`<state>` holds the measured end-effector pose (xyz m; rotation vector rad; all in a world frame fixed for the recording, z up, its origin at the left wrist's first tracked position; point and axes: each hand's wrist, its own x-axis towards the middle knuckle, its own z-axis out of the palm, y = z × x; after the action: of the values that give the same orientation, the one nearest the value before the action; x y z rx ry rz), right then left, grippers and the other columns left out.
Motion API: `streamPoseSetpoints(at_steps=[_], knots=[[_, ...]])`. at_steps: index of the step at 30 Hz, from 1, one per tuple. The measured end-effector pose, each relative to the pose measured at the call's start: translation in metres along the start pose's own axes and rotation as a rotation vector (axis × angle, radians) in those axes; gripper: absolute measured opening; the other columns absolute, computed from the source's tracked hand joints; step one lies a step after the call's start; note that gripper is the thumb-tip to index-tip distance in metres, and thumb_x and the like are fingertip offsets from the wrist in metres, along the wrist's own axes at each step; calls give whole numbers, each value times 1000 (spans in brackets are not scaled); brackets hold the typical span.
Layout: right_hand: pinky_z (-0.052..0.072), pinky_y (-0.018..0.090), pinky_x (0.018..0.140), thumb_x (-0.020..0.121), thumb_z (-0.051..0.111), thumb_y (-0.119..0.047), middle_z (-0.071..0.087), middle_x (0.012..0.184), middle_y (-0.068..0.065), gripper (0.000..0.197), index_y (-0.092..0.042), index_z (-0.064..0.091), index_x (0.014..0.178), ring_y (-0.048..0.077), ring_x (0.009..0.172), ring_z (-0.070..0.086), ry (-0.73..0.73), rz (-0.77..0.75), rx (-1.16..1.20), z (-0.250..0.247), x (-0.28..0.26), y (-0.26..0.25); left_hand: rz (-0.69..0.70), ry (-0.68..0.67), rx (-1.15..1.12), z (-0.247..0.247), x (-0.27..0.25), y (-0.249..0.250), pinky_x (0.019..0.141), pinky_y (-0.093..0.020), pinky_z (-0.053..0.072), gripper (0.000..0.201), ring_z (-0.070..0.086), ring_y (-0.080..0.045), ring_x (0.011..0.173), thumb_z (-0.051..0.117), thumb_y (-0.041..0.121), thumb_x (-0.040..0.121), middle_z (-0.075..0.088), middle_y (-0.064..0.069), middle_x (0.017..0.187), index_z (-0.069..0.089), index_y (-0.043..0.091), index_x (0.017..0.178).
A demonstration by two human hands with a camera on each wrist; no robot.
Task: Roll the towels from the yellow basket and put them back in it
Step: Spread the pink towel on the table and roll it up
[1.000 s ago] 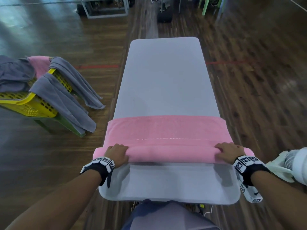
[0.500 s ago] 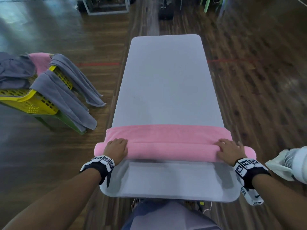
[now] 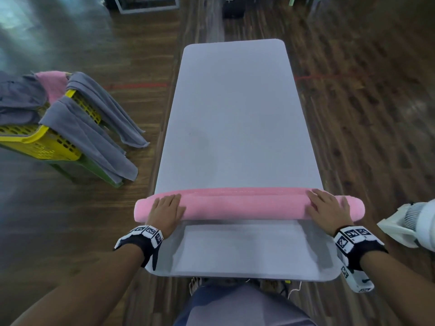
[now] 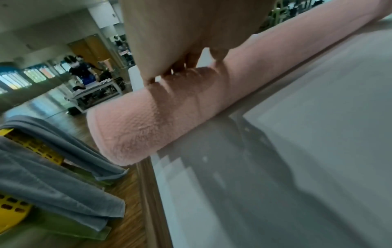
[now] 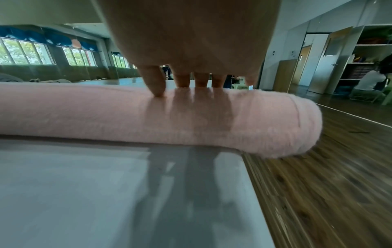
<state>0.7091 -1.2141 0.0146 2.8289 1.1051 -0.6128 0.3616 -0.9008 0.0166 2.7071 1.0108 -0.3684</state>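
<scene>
Both palms flat on a pink towel roll [image 3: 244, 206], lying crosswise on the white counter [image 3: 235, 114]. Left hand [image 3: 166, 211] pressing down near the roll's left end, fingers straight and together, nothing gripped. Right hand [image 3: 327, 211] doing the same near the right end, fingers [image 5: 158, 82] spread a bit, tips resting on top of the roll, not curled round it. Pretty much fully rolled up, with just a thin seam edge along the far side. Each end of the roll sticking out past the counter's side edge, beyond the outer side of each hand. Bare counter between the wrists and the roll, plus a long stretch of it ahead of the fingertips.

Off to the left of the left hand and further away, down on the wooden floor [image 3: 364, 137]: yellow basket [image 3: 44, 147] sitting on a green stand [image 3: 77, 167]. Two grey towels [image 3: 94, 137] draped over its nearer rim, hanging down the outside, unrolled. More grey cloth [image 3: 18, 100] heaped on top at the far left, and a second pink towel [image 3: 53, 84] poking up behind the rim. Can't tell what's deeper inside the basket.

Just right of the right wrist, a white fan-like thing [image 3: 409, 225] at the frame edge.
</scene>
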Motion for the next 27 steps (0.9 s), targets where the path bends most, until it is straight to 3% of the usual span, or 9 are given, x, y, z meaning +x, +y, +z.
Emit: streamPoseSetpoints(at_steps=[3, 7, 9, 12, 15, 19, 22, 25, 27], knots=[[10, 56, 114, 86, 53, -54, 37, 149, -9, 66, -32, 32, 144, 15, 138, 30, -33, -27, -13, 6, -9, -2, 77, -26, 72, 11, -5, -1, 113, -47, 22, 63, 43, -29, 129, 37, 48, 88, 50, -7, 137, 44, 11, 138], [16, 52, 113, 79, 57, -46, 55, 133, -14, 53, -39, 47, 130, 14, 127, 43, -93, -47, -115, 3, -4, 1, 136, -84, 201, 5, -1, -6, 109, -43, 23, 78, 51, -25, 116, 21, 56, 62, 61, 1, 120, 59, 20, 120], [13, 52, 114, 82, 46, -47, 52, 137, -11, 52, -38, 47, 133, 15, 129, 42, -98, -34, -109, -7, 10, 0, 95, -63, 160, -1, 10, -6, 112, -43, 19, 80, 45, -23, 124, 14, 55, 68, 53, 0, 132, 51, 20, 130], [8, 57, 115, 91, 31, -51, 37, 151, -10, 54, -36, 36, 143, 14, 138, 32, -5, -19, -21, -16, 31, 4, 9, 23, 56, -6, 25, -9, 116, -45, 14, 63, 30, -23, 138, 19, 49, 96, 35, -4, 151, 29, 15, 148], [9, 60, 112, 87, 41, -69, 31, 153, -11, 70, -34, 29, 146, 15, 141, 27, -67, -41, -50, -18, 38, 11, 3, -89, 82, -6, 33, -16, 118, -45, 11, 65, 19, -23, 144, 33, 49, 99, 23, -5, 157, 17, 14, 151], [26, 56, 109, 83, 61, -47, 55, 136, -7, 57, -36, 43, 136, 20, 126, 48, -52, -90, -72, -11, 32, 14, 51, -115, 125, -3, 34, -14, 108, -41, 30, 57, 43, -28, 129, 49, 31, 94, 44, -9, 145, 32, 11, 145], [45, 44, 91, 83, 64, -41, 66, 119, 7, 48, -27, 53, 128, 30, 104, 62, -54, -50, 60, -4, 22, 10, -37, -91, 13, 3, 25, 4, 92, -40, 42, 45, 54, -34, 113, 51, 28, 92, 57, -13, 129, 46, 9, 133], [47, 39, 84, 88, 58, -42, 65, 115, 12, 45, -18, 52, 127, 33, 99, 62, -93, 32, 113, 6, 7, -6, -205, -123, -67, 7, 9, 36, 82, -39, 46, 33, 59, -35, 101, 47, 31, 93, 62, -15, 114, 55, 9, 115], [47, 38, 82, 90, 51, -47, 65, 113, 14, 47, -15, 52, 123, 34, 97, 61, -126, 83, 95, 15, -4, -20, -288, -162, -101, 10, 2, 62, 82, -37, 46, 34, 60, -36, 102, 45, 32, 95, 63, -15, 114, 57, 8, 115]])
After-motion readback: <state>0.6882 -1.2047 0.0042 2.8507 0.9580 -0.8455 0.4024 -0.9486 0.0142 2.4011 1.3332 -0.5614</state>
